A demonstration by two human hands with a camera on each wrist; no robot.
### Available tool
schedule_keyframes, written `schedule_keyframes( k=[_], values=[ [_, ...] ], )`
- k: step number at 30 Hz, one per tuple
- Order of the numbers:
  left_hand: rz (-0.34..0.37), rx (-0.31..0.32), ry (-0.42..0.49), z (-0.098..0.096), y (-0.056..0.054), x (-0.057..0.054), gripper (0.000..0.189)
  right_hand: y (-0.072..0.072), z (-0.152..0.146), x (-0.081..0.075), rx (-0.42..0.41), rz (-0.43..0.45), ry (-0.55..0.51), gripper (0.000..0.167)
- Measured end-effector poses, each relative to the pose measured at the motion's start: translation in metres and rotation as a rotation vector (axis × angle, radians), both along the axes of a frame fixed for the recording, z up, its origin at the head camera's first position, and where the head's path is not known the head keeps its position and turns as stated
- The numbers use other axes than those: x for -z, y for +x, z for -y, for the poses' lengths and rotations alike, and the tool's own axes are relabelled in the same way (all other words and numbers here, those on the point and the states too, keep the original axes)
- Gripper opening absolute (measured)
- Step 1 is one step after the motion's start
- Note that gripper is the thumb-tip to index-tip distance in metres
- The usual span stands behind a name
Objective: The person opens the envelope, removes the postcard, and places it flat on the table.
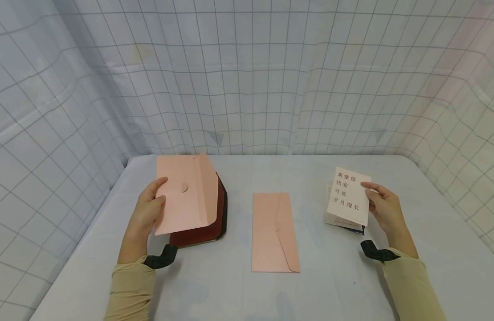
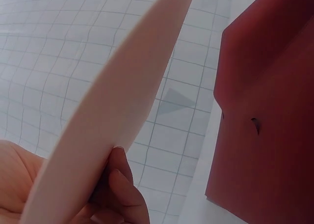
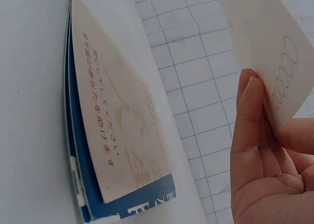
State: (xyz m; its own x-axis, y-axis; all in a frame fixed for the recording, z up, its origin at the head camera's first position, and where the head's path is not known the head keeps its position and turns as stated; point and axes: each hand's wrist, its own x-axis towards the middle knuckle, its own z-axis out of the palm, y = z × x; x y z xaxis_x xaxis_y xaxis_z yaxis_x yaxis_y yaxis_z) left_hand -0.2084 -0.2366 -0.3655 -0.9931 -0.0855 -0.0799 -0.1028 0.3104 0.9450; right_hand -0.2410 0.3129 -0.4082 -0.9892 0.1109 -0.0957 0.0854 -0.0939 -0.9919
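My left hand (image 1: 146, 208) pinches a pink envelope (image 1: 176, 203) by its left edge, its flap lifted away at the right. Under it lies a pile topped by a dark red envelope (image 1: 200, 234); the left wrist view shows that red envelope (image 2: 265, 135) with a small curved slit. On the other side, my right hand (image 1: 385, 206) holds a white card (image 1: 348, 196) printed with Chinese characters, thumb and fingers at its right edge. Below the card is a small stack of cards (image 3: 117, 121), a pale printed one on top of blue ones. The raised card (image 3: 274, 62) shows a row of circles on its back.
Between the hands, a second pink envelope (image 1: 271, 232) lies upright on the white table (image 1: 214, 285). Gridded white curtains (image 1: 263, 89) close in the back and both sides. A black band (image 1: 162, 257) sits on each wrist.
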Motion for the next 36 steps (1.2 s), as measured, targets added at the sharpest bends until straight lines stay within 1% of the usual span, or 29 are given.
schedule_keyframes(
  k=[4,10,18,23,26,31,36],
  values=[
    [0.004,0.012,-0.004,0.002,-0.001,0.002,0.059,0.001,-0.002,0.002,-0.017,-0.003,0.008,0.018],
    [0.026,0.034,-0.006,0.003,-0.002,0.007,0.058,0.0,-0.004,0.005,-0.044,0.011,0.028,0.018],
    [0.035,0.036,-0.023,0.004,-0.005,0.011,0.059,-0.001,-0.006,0.007,-0.051,0.017,0.045,0.018],
    [0.056,0.034,-0.043,0.004,-0.006,0.014,0.059,0.0,-0.007,0.009,-0.061,0.011,0.054,0.019],
    [0.074,0.039,-0.051,0.005,-0.007,0.018,0.059,0.0,-0.008,0.01,-0.069,0.02,0.064,0.02],
    [0.108,0.048,-0.028,0.006,-0.008,0.025,0.059,-0.001,-0.009,0.011,-0.079,0.031,0.085,0.022],
    [0.121,0.048,-0.034,0.008,-0.01,0.03,0.06,-0.002,-0.01,0.013,-0.084,0.03,0.126,0.025]
  ],
)
